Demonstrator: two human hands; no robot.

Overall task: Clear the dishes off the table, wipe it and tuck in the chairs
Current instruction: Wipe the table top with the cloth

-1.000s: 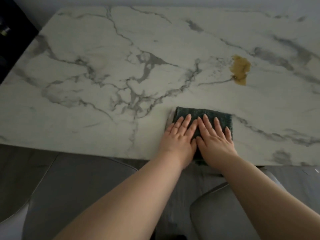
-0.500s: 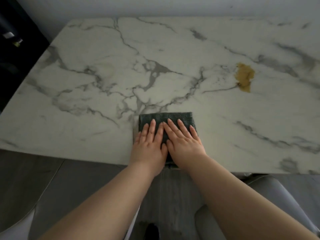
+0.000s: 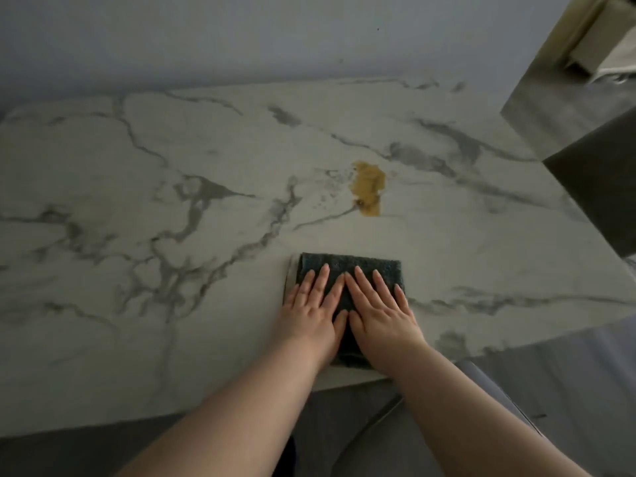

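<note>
A folded dark green cloth (image 3: 375,268) lies on the white marble table (image 3: 137,173) near its front edge. My left hand (image 3: 309,315) and my right hand (image 3: 382,315) rest side by side on it, palms down and fingers stretched flat, pressing it onto the tabletop. A yellow-brown smear (image 3: 368,187) sits on the marble a short way beyond the cloth, slightly to the right of its middle. No dishes are in view.
A dark chair back (image 3: 602,187) stands against the table's right end. A grey chair seat (image 3: 488,390) shows below the front edge on the right. A plain wall (image 3: 241,39) runs behind the table.
The cloth slid left under both hands, then back right, and now sits just in front of the smear. The view has swung right, showing the table's right end and the dark chair.
</note>
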